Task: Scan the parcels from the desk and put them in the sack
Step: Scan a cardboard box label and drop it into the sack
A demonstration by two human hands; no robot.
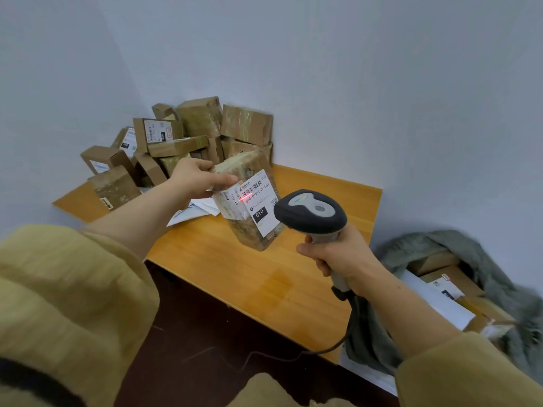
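My left fingers gripped the top end of the taped brown cardboard parcel; my right fingers clasped the grey handheld scanner just beside it.

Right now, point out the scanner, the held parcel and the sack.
scanner point(313, 217), head view, on its dark head.
held parcel point(259, 207), head view, on its white label.
sack point(426, 245), head view, on its grey-green fabric rim.

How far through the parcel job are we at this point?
Done: some boxes lie in the grey-green fabric sack. In hand: the left hand grips a tape-wrapped brown parcel while the right hand aims the grey handheld scanner, its red line on the white label. Left: a heap of brown cardboard parcels on the wooden desk.
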